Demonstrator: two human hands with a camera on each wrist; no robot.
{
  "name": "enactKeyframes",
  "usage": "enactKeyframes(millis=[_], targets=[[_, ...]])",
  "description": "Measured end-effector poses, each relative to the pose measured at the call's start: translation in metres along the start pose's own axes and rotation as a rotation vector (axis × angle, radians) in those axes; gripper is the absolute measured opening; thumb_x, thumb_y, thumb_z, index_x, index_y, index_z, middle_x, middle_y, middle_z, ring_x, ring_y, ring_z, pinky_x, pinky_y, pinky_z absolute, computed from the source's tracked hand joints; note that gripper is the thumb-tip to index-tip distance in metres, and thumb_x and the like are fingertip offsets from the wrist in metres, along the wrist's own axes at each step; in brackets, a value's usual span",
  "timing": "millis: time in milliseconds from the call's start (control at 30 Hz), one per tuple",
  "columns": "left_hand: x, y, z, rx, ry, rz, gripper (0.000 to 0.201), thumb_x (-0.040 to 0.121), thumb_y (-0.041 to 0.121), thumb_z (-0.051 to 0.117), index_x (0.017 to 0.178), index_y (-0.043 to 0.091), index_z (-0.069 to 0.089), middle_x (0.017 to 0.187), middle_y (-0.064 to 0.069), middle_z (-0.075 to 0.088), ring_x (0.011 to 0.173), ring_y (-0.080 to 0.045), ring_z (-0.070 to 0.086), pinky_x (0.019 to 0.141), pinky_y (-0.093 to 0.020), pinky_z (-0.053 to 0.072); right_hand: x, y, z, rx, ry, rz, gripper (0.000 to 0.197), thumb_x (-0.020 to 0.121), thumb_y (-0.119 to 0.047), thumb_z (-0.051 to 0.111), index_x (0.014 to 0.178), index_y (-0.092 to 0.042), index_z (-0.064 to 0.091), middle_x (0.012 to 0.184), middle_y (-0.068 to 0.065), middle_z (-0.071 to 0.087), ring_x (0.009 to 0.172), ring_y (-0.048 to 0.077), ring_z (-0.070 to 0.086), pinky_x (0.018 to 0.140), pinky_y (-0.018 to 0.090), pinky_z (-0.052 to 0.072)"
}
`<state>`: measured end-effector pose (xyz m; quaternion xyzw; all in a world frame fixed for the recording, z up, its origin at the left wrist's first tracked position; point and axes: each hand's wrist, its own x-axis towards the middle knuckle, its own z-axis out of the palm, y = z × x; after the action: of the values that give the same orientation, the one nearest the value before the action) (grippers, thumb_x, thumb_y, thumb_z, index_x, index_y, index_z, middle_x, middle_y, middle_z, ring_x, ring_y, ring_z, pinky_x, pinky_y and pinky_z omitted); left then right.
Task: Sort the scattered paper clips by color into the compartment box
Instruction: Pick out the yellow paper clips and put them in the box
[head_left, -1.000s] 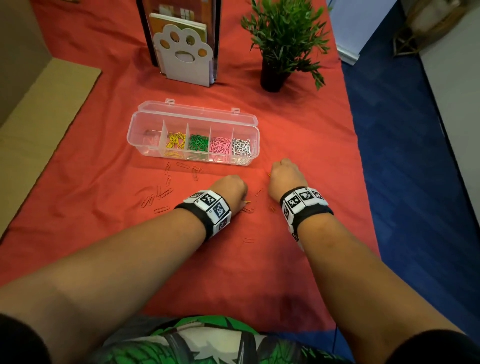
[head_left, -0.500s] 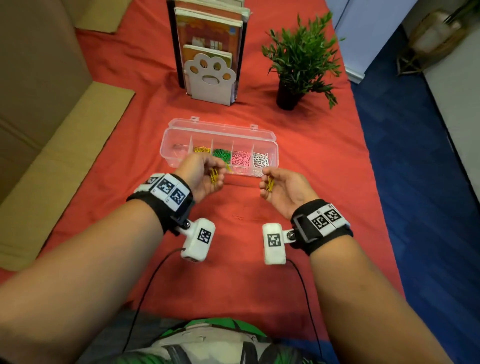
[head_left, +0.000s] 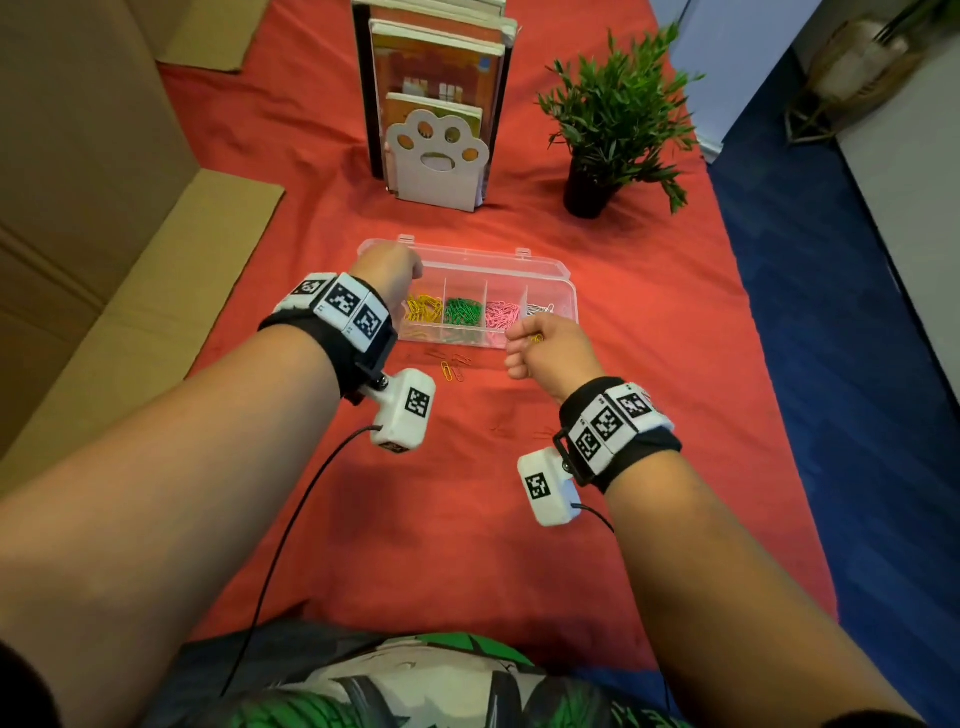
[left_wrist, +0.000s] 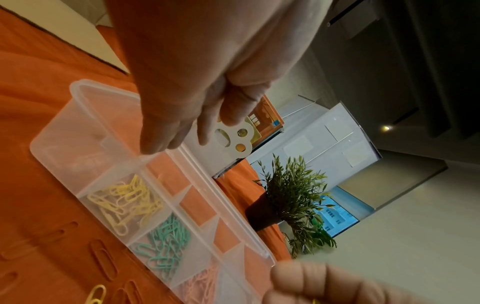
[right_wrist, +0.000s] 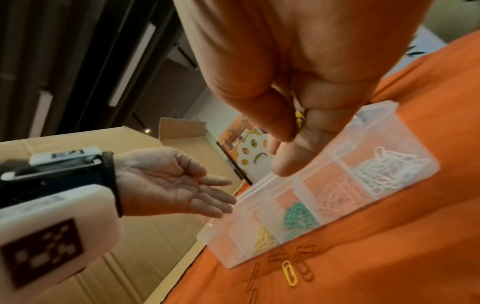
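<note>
Head view: a clear compartment box (head_left: 563, 291) is lying open on the red cloth (head_left: 467, 519), its lid folded back on the far side. Yellow clips (head_left: 423, 307), green clips (head_left: 461, 310), pink clips (head_left: 501, 314) and white clips (head_left: 540, 309) are each sitting in their own compartments, running left to right; the leftmost compartment is hidden behind the left hand (head_left: 387, 273).

That hand is hovering over the box's left end with its fingers straight and relaxed — the right wrist view is showing its palm bare, holding nothing. In the left wrist view its fingers (left_wrist: 161, 131) are pointing down at the leftmost compartment, where a few faint clips are lying.

Just near of the box's right part, the right hand (head_left: 545, 348) is curling closed, and a bit of yellow is showing between the fingers. In the right wrist view the thumb and fingers are pinching small yellow clips there — the held clips (right_wrist: 299, 118).

A few loose clips (head_left: 451, 366) are lying on the cloth just near of the box, one yellow among several red or orange ones that are blending into the cloth. More are lying further toward the person.

Beyond the box, a paw-shaped bookend (head_left: 436, 161) is standing with books, and a potted plant (head_left: 613, 124) is sitting to its right. Cardboard (head_left: 104, 260) is lying along the left.
</note>
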<state>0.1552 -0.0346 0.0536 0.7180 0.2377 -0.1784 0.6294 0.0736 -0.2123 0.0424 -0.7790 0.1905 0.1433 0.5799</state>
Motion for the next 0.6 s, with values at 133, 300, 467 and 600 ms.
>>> enactKeyframes(millis=[133, 300, 467, 600], targets=[[-0.013, -0.013, -0.013, 0.12, 0.101, 0.18, 0.024, 0.077, -0.001, 0.044, 0.083, 0.009, 0.066, 0.106, -0.026, 0.064, 0.083, -0.032, 0.061, 0.062, -0.026, 0.038, 0.004, -0.027, 0.019, -0.028, 0.072, -0.162, 0.034, 0.088, 0.009, 0.035, 0.078, -0.017, 0.054, 0.073, 0.0, 0.056, 0.061, 0.012, 0.057, 0.069, 0.027, 0.055], [-0.033, -0.052, -0.036, 0.323, 0.213, 0.273, 0.024, 0.08, 0.0, 0.051, 0.095, 0.009, 0.067, 0.1, -0.009, 0.068, 0.088, -0.02, 0.061, 0.082, -0.026, 0.046, 0.017, -0.062, 0.058, -0.251, 0.043, -0.318, 0.034, 0.089, 0.001, 0.04, 0.112, -0.014, 0.061, 0.11, 0.007, 0.067, 0.102, 0.02, 0.063, 0.094, 0.034, 0.051], [-0.044, -0.092, -0.059, 0.596, 0.156, 0.263, 0.019, 0.078, 0.004, 0.058, 0.09, 0.011, 0.07, 0.099, -0.01, 0.072, 0.096, -0.028, 0.064, 0.09, -0.032, 0.049, 0.021, -0.061, 0.062, -0.583, 0.103, -0.314, 0.031, 0.084, 0.002, 0.041, 0.101, -0.005, 0.066, 0.106, 0.014, 0.069, 0.102, 0.029, 0.062, 0.09, 0.035, 0.051], [-0.052, -0.113, -0.064, 0.756, 0.114, 0.226, 0.019, 0.079, 0.01, 0.061, 0.093, 0.013, 0.072, 0.1, -0.008, 0.072, 0.098, -0.026, 0.065, 0.088, -0.026, 0.046, 0.009, -0.024, 0.069, -0.938, -0.048, -0.247, 0.024, 0.085, 0.002, 0.043, 0.093, 0.0, 0.066, 0.096, 0.017, 0.068, 0.094, 0.031, 0.064, 0.08, 0.031, 0.051]])
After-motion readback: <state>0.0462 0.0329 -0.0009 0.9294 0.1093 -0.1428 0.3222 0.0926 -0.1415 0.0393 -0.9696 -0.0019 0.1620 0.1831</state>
